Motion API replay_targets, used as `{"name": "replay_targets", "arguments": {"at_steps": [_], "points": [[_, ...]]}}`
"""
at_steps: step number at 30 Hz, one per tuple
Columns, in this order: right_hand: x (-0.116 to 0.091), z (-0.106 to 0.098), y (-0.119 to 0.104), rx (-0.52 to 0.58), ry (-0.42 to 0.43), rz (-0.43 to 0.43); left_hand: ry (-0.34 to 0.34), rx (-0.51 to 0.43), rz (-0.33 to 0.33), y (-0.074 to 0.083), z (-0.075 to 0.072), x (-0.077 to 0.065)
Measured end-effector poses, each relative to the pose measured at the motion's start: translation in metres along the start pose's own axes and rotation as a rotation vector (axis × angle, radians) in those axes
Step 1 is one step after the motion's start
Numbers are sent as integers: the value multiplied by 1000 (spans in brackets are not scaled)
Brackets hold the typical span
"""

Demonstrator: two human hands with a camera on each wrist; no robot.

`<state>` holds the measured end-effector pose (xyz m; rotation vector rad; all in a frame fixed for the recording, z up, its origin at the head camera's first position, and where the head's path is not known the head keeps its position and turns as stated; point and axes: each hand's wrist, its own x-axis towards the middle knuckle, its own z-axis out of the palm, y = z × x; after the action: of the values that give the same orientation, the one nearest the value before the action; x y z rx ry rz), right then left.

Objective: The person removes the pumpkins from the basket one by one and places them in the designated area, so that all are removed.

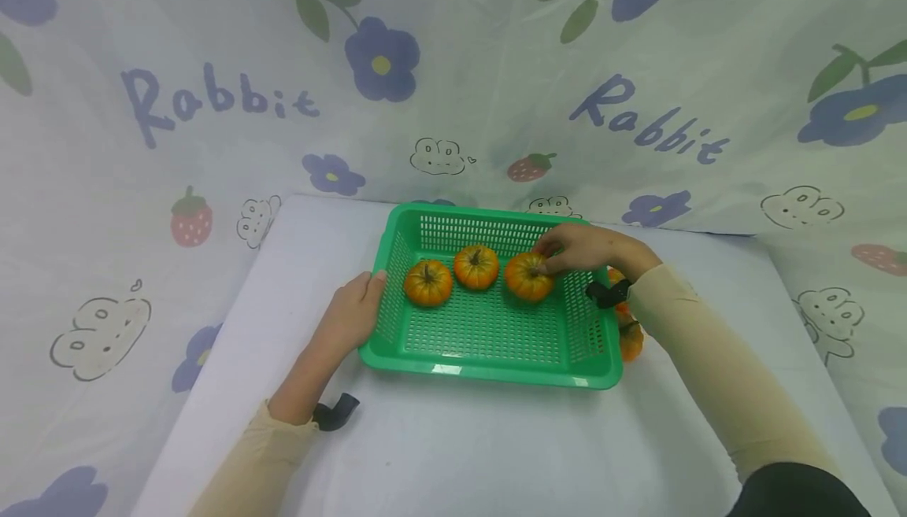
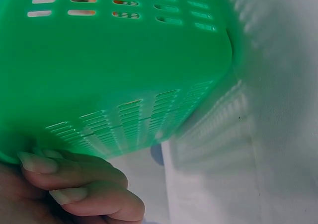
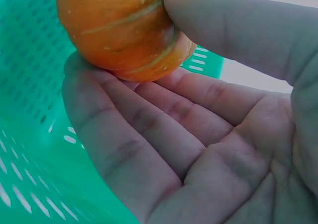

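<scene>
Thumb and fingers of a right hand [image 1: 584,248] pinch a small pumpkin [image 1: 526,281], its orange skin glossy, ribbed and streaked with paler lines, inside the right half of a green basket [image 1: 496,374]; whether it touches the slotted floor cannot be told. A left hand [image 1: 354,308], fingers curled, grips the basket's left side. Two similar pumpkins [image 1: 428,284] sit inside, left of the held one, and more orange pumpkins [image 1: 630,341] lie just outside the right wall. The basket rests on a white-covered table [image 1: 453,454], backed by a pale hanging [image 1: 468,45] printed with purple flowers, strawberries, rabbit faces and "Rabbit."
</scene>
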<state>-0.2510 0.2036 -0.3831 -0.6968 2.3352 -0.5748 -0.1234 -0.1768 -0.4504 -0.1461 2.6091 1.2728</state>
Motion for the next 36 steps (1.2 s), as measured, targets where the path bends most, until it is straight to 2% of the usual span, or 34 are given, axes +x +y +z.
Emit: {"name": "replay_targets", "arguments": {"at_steps": [12,20,28,36], "points": [[-40,-11,2,36,38,-15,-10,-23,10,-1,-1,0],[-75,-11,4,33,72,-11,-7,-17,11,-2,0,-1],[-115,-12,15,75,160,48,-5,6,9,-2,-2,-1],[-146,-8,34,61,197,108,-10,-12,6,-3,0,1]]}}
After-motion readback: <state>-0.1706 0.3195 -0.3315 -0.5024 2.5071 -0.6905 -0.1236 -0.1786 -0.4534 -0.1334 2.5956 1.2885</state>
